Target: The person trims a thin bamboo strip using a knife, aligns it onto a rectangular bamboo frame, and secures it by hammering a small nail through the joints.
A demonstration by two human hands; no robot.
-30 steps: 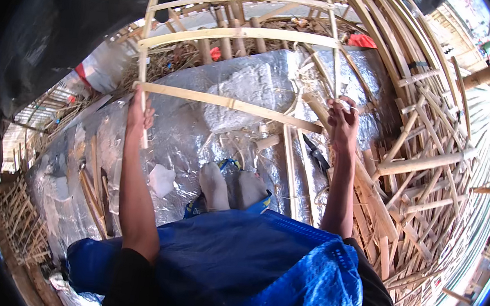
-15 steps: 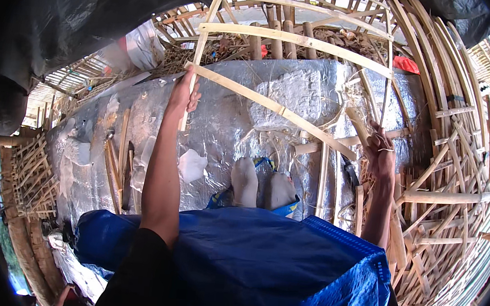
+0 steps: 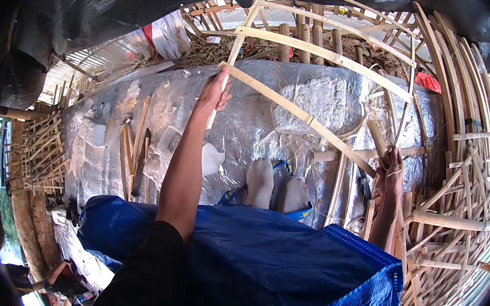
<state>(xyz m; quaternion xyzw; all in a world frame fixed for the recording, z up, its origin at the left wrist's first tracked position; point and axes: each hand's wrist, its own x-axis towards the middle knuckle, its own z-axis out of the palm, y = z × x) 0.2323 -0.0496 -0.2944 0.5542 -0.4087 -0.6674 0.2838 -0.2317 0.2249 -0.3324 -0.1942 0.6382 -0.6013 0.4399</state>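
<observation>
A ladder-like bamboo frame (image 3: pixel 329 56), made of pale split strips with several bowed cross slats, is held up in front of me. My left hand (image 3: pixel 213 94) is closed round the lower part of its left side strip, the thumb against the end of the lowest slat (image 3: pixel 303 118). That slat slants down to the right, its far end close to my right hand (image 3: pixel 392 165). The fingers of my right hand are curled closed round the lower end of the thin right side strip (image 3: pixel 402 125). A blue plastic sheet (image 3: pixel 260 250) covers my lap.
Silvery sheeting (image 3: pixel 242 115) lies beneath, with a rough white block (image 3: pixel 313 103), my feet (image 3: pixel 261 183), and a dark-bladed tool (image 3: pixel 141 161) beside bamboo sticks. Stacked bamboo lattice frames (image 3: pixel 445 229) stand at the right. Black plastic (image 3: pixel 135 3) hangs overhead. Another person (image 3: pixel 56 282) is at the lower left.
The whole view has shifted, so most things appear farther right. The frame tilts slightly more, its lower right corner lower. Both hands keep their hold. More of the other person shows at lower left.
</observation>
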